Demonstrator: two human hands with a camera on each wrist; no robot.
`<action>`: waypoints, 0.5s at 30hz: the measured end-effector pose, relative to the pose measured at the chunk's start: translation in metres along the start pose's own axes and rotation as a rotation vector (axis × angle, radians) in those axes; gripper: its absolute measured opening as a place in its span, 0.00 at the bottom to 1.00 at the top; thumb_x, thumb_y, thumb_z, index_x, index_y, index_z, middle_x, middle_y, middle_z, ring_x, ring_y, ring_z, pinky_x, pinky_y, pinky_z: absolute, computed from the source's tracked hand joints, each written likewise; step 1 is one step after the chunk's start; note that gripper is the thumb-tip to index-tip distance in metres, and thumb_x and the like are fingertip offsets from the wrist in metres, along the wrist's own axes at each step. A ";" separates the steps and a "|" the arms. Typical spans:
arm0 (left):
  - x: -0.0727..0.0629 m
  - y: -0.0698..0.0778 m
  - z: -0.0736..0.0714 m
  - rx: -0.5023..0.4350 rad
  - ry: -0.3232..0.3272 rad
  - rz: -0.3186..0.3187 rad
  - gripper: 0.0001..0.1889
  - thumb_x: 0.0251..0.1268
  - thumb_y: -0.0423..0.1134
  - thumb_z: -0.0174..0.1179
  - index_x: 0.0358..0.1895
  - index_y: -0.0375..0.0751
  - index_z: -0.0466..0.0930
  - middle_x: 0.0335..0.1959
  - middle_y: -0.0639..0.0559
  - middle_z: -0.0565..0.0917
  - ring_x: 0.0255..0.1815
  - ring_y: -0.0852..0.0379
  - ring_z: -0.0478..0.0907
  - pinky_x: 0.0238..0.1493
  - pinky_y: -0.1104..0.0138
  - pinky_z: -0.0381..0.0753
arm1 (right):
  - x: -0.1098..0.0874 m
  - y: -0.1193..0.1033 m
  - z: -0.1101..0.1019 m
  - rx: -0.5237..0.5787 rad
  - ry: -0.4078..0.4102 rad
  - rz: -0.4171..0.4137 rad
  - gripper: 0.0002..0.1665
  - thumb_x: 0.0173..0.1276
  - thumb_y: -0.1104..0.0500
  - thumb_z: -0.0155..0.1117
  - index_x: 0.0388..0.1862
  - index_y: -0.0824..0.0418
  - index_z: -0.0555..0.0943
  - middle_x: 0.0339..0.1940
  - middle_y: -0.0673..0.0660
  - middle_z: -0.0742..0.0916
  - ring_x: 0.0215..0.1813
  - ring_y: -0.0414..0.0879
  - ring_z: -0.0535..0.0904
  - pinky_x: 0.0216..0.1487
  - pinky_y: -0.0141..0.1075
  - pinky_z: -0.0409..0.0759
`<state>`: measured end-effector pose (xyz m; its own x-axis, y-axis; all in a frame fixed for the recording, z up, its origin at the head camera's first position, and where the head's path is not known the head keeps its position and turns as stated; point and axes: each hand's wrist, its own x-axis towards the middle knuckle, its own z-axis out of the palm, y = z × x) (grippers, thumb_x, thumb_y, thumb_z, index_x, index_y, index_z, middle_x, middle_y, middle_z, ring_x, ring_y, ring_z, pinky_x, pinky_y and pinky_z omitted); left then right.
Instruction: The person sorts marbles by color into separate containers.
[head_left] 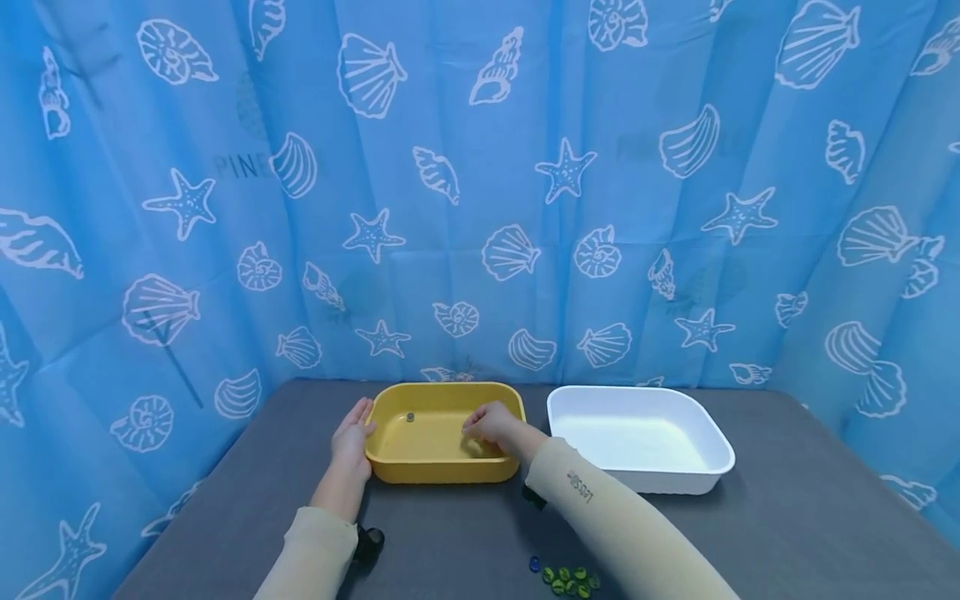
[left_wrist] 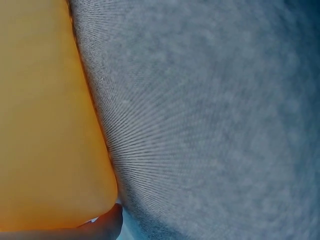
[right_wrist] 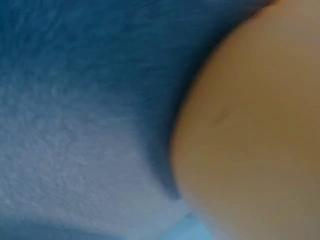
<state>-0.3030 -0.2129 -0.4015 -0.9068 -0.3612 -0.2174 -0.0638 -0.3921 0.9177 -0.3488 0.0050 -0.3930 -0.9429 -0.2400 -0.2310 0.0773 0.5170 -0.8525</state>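
A yellow rectangular tray (head_left: 442, 473) sits on the grey table, with one small round grey object (head_left: 410, 417) on its floor. My left hand (head_left: 349, 442) holds the tray's left end, thumb at the rim and fingers along the outer wall. In the left wrist view a fingertip (left_wrist: 110, 223) shows beside the tray's wall (left_wrist: 55, 115). Reaching in over the right side, my right hand (head_left: 495, 423) has its fingers drawn together and bent down near the tray floor. I cannot tell whether they pinch anything. A blurred tan surface (right_wrist: 255, 130) fills much of the right wrist view.
Right of the yellow tray stands a white tray (head_left: 686, 482). Several green glass marbles (head_left: 570, 587) and a blue one (head_left: 535, 564) lie near the front, beside my right forearm (head_left: 630, 525). A blue shell-patterned curtain (head_left: 465, 192) hangs behind the table (head_left: 450, 533).
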 end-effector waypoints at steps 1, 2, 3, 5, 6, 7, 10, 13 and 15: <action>0.000 0.000 0.000 0.001 -0.003 -0.001 0.29 0.77 0.26 0.38 0.77 0.43 0.50 0.77 0.49 0.53 0.77 0.51 0.46 0.74 0.59 0.46 | 0.001 0.001 0.001 -0.031 -0.005 -0.007 0.03 0.66 0.65 0.66 0.35 0.65 0.84 0.20 0.51 0.75 0.20 0.42 0.64 0.22 0.31 0.65; 0.000 0.000 0.000 0.002 -0.005 -0.002 0.29 0.77 0.26 0.38 0.77 0.43 0.50 0.77 0.49 0.53 0.77 0.51 0.46 0.74 0.59 0.47 | 0.003 0.003 0.002 -0.063 -0.009 -0.016 0.03 0.66 0.66 0.66 0.34 0.65 0.85 0.19 0.51 0.75 0.19 0.41 0.64 0.21 0.31 0.65; 0.000 0.000 0.001 0.004 -0.009 -0.001 0.29 0.77 0.26 0.38 0.77 0.43 0.50 0.77 0.49 0.53 0.77 0.52 0.46 0.74 0.59 0.47 | 0.003 0.004 0.003 -0.095 -0.015 -0.026 0.03 0.66 0.66 0.66 0.33 0.65 0.85 0.20 0.51 0.76 0.20 0.41 0.65 0.21 0.31 0.66; 0.001 0.000 0.001 0.010 -0.013 -0.002 0.29 0.77 0.26 0.38 0.77 0.44 0.50 0.77 0.49 0.53 0.77 0.52 0.46 0.74 0.59 0.46 | 0.004 0.006 0.005 -0.160 -0.016 -0.042 0.02 0.65 0.66 0.67 0.32 0.65 0.85 0.23 0.51 0.78 0.22 0.42 0.68 0.23 0.30 0.69; 0.001 0.000 0.001 0.013 -0.014 -0.002 0.29 0.77 0.26 0.38 0.77 0.44 0.50 0.77 0.50 0.52 0.77 0.52 0.46 0.74 0.59 0.46 | 0.005 0.006 0.005 -0.181 -0.016 -0.050 0.02 0.64 0.66 0.68 0.32 0.64 0.85 0.25 0.52 0.80 0.24 0.42 0.70 0.25 0.31 0.70; 0.001 0.000 0.001 0.016 -0.014 -0.001 0.29 0.77 0.26 0.38 0.77 0.44 0.49 0.77 0.50 0.52 0.77 0.52 0.46 0.74 0.59 0.46 | 0.006 0.007 0.006 -0.202 -0.014 -0.053 0.02 0.64 0.65 0.68 0.31 0.64 0.85 0.26 0.52 0.81 0.26 0.43 0.72 0.26 0.31 0.71; 0.001 0.000 0.000 0.017 -0.012 -0.001 0.29 0.77 0.26 0.38 0.77 0.44 0.50 0.77 0.49 0.52 0.77 0.52 0.45 0.74 0.58 0.45 | 0.009 0.007 0.007 -0.208 -0.012 -0.038 0.02 0.63 0.65 0.69 0.31 0.64 0.85 0.29 0.54 0.83 0.28 0.44 0.74 0.29 0.33 0.73; 0.001 -0.001 0.000 0.014 -0.009 0.003 0.29 0.77 0.26 0.38 0.77 0.43 0.49 0.77 0.49 0.52 0.77 0.51 0.45 0.74 0.58 0.45 | 0.012 0.006 0.006 -0.181 -0.021 -0.014 0.02 0.61 0.65 0.70 0.29 0.63 0.85 0.26 0.55 0.82 0.26 0.44 0.73 0.27 0.33 0.73; 0.001 -0.001 -0.001 0.013 -0.009 0.007 0.29 0.77 0.26 0.38 0.77 0.43 0.49 0.77 0.49 0.52 0.77 0.51 0.45 0.74 0.58 0.45 | 0.013 0.005 0.006 -0.144 -0.023 0.010 0.01 0.61 0.66 0.70 0.30 0.63 0.85 0.24 0.55 0.80 0.23 0.44 0.71 0.26 0.33 0.71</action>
<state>-0.3036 -0.2136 -0.4034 -0.9111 -0.3562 -0.2077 -0.0625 -0.3786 0.9234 -0.3587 -0.0004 -0.4031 -0.9345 -0.2523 -0.2510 0.0375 0.6315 -0.7745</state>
